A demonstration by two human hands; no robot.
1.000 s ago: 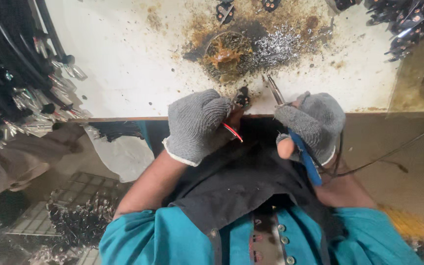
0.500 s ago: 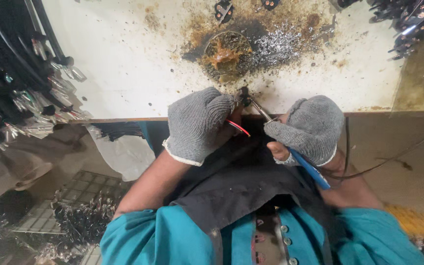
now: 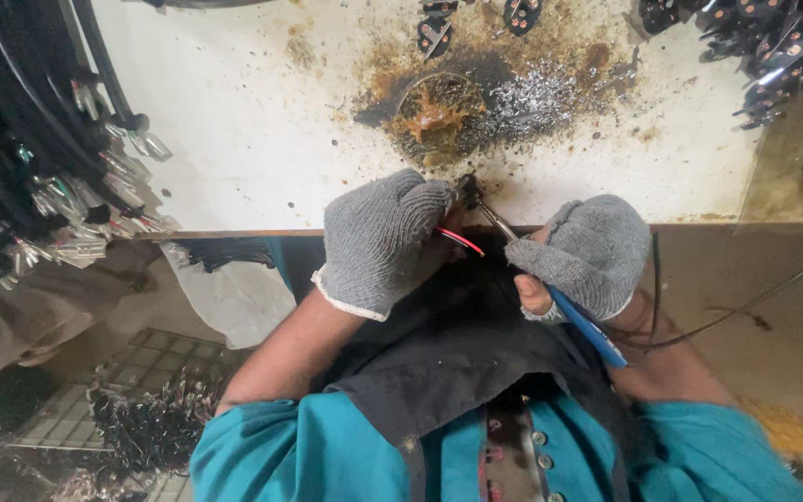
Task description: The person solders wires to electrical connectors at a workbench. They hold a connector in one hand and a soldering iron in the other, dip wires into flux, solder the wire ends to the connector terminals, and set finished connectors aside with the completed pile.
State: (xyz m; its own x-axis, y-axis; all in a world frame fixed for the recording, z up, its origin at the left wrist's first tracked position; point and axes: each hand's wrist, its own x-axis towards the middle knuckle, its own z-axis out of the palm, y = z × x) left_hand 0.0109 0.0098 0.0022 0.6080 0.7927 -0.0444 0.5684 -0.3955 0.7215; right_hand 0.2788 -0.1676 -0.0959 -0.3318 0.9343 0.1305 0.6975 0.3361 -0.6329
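My left hand point(image 3: 378, 237), in a grey knit glove, pinches a small dark connector piece point(image 3: 468, 189) with red and black wires point(image 3: 460, 241) trailing from it, at the front edge of the stained white bench point(image 3: 234, 139). My right hand point(image 3: 592, 253), also gloved, grips a blue-handled soldering iron point(image 3: 587, 325). Its metal tip point(image 3: 493, 217) points up-left and touches the connector between the two hands.
A burnt patch with solder splatter and a flux-filled ring point(image 3: 439, 112) lies just beyond my hands. Bundles of black cables with metal plugs point(image 3: 39, 177) hang at the left. More dark connector parts point(image 3: 745, 46) pile at the top right. A black cord point(image 3: 745, 307) runs off right.
The soldering iron tip swung from pointing upward beside my right hand down-left onto the connector. My right hand lowered slightly; my left hand stayed in place.
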